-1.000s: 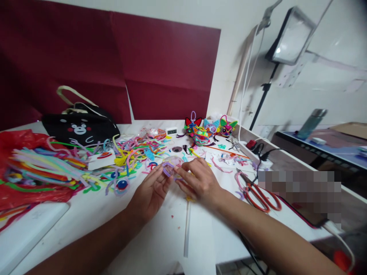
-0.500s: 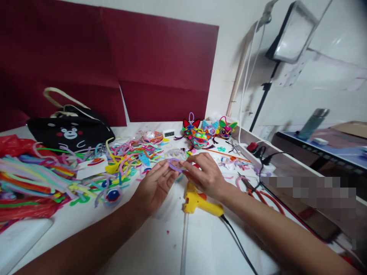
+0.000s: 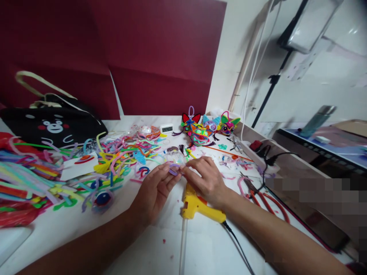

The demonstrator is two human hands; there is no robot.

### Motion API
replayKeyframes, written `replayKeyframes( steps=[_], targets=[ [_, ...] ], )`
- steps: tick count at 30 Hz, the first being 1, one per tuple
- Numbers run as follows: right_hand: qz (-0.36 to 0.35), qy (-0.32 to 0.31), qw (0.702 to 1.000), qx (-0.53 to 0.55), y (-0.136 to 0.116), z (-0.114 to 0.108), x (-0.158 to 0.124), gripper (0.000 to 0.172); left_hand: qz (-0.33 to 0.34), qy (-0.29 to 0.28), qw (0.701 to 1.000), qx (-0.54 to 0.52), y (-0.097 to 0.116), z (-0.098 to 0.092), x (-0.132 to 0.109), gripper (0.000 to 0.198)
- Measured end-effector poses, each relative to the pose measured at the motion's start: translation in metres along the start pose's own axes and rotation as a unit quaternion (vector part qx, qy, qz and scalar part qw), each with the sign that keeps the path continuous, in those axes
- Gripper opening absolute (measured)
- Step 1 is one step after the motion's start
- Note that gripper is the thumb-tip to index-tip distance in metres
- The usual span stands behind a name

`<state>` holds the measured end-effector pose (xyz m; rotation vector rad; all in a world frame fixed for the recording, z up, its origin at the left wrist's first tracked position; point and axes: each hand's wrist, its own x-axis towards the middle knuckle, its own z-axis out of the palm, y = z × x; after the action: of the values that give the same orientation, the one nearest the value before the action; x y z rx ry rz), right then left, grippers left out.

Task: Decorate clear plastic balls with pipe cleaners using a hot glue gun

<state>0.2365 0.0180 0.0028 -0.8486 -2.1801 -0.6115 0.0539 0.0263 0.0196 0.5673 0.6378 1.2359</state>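
Head view: purple loop [image 3: 173, 172] lies between the hands, pinched by left hand [image 3: 155, 189] and right hand [image 3: 207, 181] fingertips.

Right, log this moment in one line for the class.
left hand: holding purple loop | right hand: at loop's edge | yellow glue gun: on table

Two slim, bare forearms [image 3: 94, 237] taper smoothly toward a bare left hand [image 3: 156, 188] and a bare right hand [image 3: 208, 181].
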Motion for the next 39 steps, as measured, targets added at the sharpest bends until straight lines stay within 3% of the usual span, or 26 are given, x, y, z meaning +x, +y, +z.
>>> replayKeyframes(
  steps=[9, 14, 16, 19, 23, 27, 32, 39],
  targets=[
    [-0.032, -0.002, 0.999, -0.013, -0.005, -0.003, 0.0, 0.025, 0.019, 0.008, 0.998, 0.065, -0.002, -0.003, 0.0, 0.005],
    [0.057, -0.012, 0.997, 0.046, -0.01, -0.015, 0.001, 0.022, 0.036, 0.004, 0.997, 0.074, 0.0, -0.011, 0.009, 0.002],
    [0.111, -0.062, 0.987, 0.103, -0.012, -0.026, 0.004, 0.017, 0.046, 0.005, 0.997, 0.065, 0.003, -0.013, 0.013, 0.005],
    [0.158, -0.243, 0.942, 0.173, -0.016, -0.042, 0.011, 0.017, 0.047, 0.019, 0.998, 0.047, 0.007, -0.016, 0.019, 0.008],
    [0.181, -0.403, 0.888, 0.125, -0.019, -0.053, 0.016, 0.026, 0.039, 0.038, 0.998, 0.019, 0.01, -0.018, 0.025, 0.012],
    [0.192, -0.454, 0.867, 0.073, -0.022, -0.053, 0.016, 0.026, 0.028, 0.047, 0.998, 0.009, 0.01, -0.018, 0.028, 0.012],
    [0.203, -0.497, 0.843, 0.03, -0.031, -0.053, 0.018, 0.042, 0.03, 0.056, 0.998, 0.005, 0.012, -0.017, 0.028, 0.014],
    [0.194, -0.525, 0.829, 0.003, -0.043, -0.049, 0.019, 0.033, 0.034, 0.039, 0.999, -0.001, 0.014, -0.017, 0.026, 0.01]
  ],
)
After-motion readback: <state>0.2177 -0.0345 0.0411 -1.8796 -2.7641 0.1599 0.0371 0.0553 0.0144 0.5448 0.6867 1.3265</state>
